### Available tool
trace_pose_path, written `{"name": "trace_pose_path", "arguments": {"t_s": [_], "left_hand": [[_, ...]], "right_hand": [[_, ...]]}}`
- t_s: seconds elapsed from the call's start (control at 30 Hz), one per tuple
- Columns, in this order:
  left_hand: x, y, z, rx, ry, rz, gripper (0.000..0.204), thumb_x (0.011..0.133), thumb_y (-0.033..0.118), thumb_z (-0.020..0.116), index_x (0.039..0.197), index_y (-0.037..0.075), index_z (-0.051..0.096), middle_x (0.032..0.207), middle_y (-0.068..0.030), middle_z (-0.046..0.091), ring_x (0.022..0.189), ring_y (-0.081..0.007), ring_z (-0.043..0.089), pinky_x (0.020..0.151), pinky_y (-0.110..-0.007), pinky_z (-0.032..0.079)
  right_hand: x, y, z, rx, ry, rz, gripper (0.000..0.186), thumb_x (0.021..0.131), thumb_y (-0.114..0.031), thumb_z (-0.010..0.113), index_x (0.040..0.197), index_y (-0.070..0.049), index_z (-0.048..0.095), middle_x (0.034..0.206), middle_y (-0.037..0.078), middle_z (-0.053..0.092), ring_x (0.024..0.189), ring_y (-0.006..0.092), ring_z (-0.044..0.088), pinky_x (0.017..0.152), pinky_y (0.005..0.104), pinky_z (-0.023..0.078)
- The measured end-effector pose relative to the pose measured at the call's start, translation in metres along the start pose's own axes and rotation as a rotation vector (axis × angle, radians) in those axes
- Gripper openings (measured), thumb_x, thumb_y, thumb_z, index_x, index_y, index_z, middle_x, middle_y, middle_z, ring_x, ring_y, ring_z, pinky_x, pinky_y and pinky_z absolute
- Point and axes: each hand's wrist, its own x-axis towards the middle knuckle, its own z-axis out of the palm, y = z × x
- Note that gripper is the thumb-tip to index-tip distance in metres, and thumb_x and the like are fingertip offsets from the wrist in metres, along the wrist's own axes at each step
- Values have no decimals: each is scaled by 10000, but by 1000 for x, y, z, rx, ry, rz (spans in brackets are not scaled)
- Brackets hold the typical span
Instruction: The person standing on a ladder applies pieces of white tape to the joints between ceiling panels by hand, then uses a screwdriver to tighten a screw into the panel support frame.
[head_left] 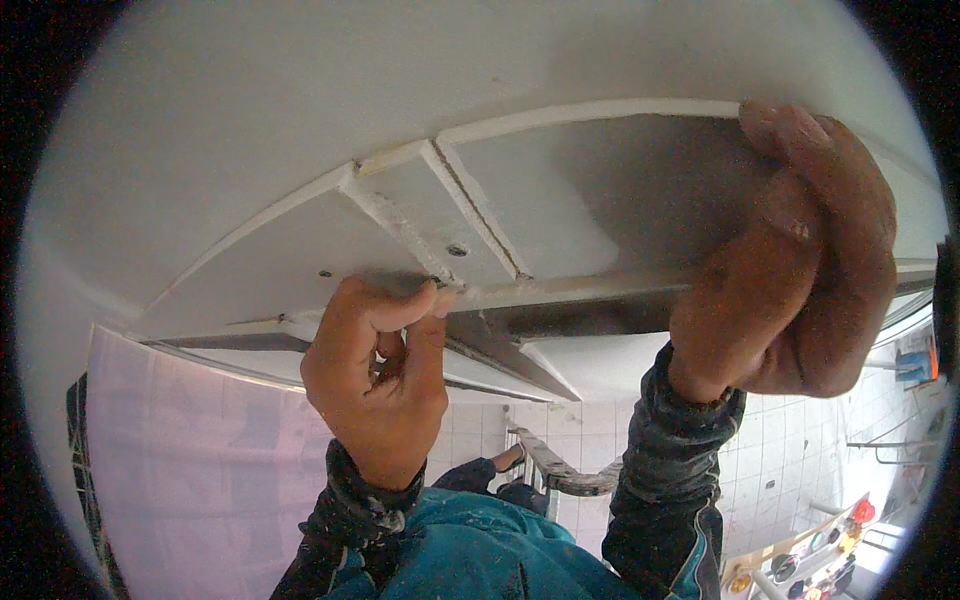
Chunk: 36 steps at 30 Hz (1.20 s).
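A: What does the table (755, 557) between four and five o'clock carry?
B: Small red and yellow items (864, 511), too tiny to identify. A ladder (585, 483) stands at five o'clock.
A: And the hands?
B: The grey panel (560, 170) lies at twelve o'clock, its right end hidden by the right hand (800, 280) at three, fingers curled against its rim. The left hand (380, 365), at eight, brings thumb and forefinger together by its lower edge; whether either grasps anything cannot be told.
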Motion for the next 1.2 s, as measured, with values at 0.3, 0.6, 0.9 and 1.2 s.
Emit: {"name": "trace_pose_path", "arguments": {"t_s": [0.3,0.6,0.9,1.2], "left_hand": [[4,3,0,9,16,20,155,807,-80,732,855,52,666,725,-21,587,518,-43,405,434,-218,284],[-2,-6,-8,-97,-35,-78,144,814,-54,745,850,52,654,721,-14,580,513,-50,377,434,-222,275],[-8,-4,-5,-32,-2,-49,150,807,-47,761,840,52,653,708,-10,570,483,-48,338,433,-228,264],[1,7,-13,-46,-63,-29,148,799,-68,738,846,51,664,716,-28,579,498,-57,385,429,-230,285]], "right_hand": [[-2,-5,11,122,226,179,255,938,-19,469,1087,126,616,950,261,693,852,306,694,828,396,578],[8,-7,7,0,-22,-1,228,913,40,468,1047,100,641,974,224,699,870,262,688,817,358,565],[0,-2,2,-16,45,-37,236,941,6,464,1094,111,609,994,238,688,862,283,697,807,366,577],[15,-22,-1,68,-15,15,217,914,14,482,1048,108,623,948,233,702,866,295,690,823,387,566]]}}
